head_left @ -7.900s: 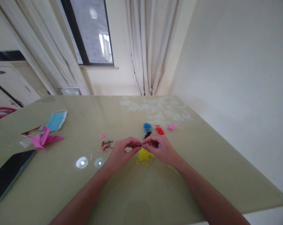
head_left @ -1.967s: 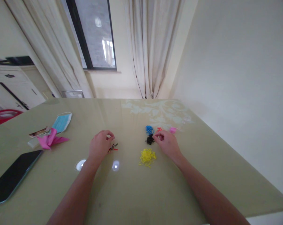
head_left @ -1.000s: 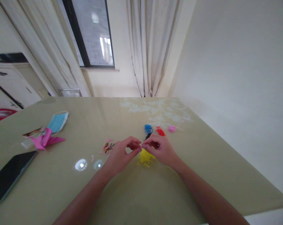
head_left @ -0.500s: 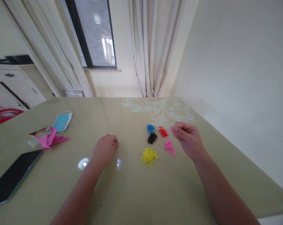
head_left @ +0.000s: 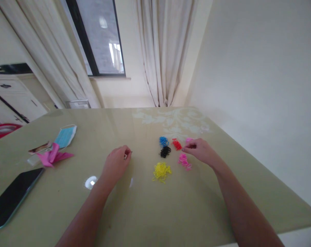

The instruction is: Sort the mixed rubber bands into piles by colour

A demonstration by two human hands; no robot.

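Small piles of tiny rubber bands lie on the glossy green table (head_left: 155, 206): blue (head_left: 163, 141), black (head_left: 165, 151), red (head_left: 176, 144), pink (head_left: 184, 161) and yellow (head_left: 161, 170). My left hand (head_left: 116, 162) rests on the table left of the piles, its fingers curled over a small dark thing that I cannot name. My right hand (head_left: 200, 152) lies just right of the red and pink piles, with its fingertips pinched together close to another bit of pink (head_left: 189, 140).
At the left of the table lie a dark phone (head_left: 11, 197), a pink folded paper (head_left: 52, 156), a blue face mask (head_left: 65, 135) and a small wrapper (head_left: 38, 148). A white wall borders the table's right side. Curtains and a window stand behind.
My hands met over the yellow pile a second ago, then parted. The right hand went to the right of the piles and has since sunk toward the table. A pink pile now lies there.
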